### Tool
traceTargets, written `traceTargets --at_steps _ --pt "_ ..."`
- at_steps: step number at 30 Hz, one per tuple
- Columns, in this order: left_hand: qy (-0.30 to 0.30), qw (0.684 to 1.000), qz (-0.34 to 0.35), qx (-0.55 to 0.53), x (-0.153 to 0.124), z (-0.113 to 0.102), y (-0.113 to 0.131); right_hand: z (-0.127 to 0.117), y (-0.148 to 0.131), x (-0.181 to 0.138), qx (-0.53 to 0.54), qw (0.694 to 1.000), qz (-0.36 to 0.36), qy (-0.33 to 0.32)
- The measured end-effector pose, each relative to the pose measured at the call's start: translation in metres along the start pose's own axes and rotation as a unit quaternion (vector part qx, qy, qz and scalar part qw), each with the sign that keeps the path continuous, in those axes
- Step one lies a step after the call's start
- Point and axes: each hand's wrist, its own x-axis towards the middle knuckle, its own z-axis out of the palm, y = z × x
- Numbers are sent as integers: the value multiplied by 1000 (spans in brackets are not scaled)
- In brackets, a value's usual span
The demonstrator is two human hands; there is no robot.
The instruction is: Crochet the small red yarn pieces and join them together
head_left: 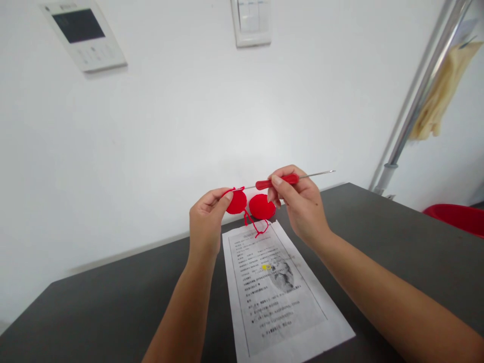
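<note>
My left hand pinches a round red crocheted piece and its yarn, raised above the table. A second red round piece hangs beside it, joined by red yarn that loops down. My right hand is closed on a crochet hook with a red handle. The hook's metal shaft points left into the work, and its other metal end sticks out to the right.
A printed paper sheet with text and a picture lies on the dark grey table. A white wall stands behind, with a panel and a switch plate. A metal pole rises at right, near a red object.
</note>
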Motion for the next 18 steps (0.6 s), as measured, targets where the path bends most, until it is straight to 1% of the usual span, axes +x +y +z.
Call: traceTargets --at_steps 6,9,11,14,18 --pt "13 1000 13 13 0 1 -1 0 -1 -3 -57 997 -43 1" --pt "15 999 24 17 -1 1 -2 1 -3 -7 -110 990 -87 -2" --pt "19 999 34 27 -1 1 -1 1 -4 -10 -142 982 -124 -15" --pt "29 997 55 49 -2 1 0 0 -4 -13 -204 959 -192 -47" --pt "29 995 73 66 -3 1 1 -3 0 -13 -304 900 -290 -117"
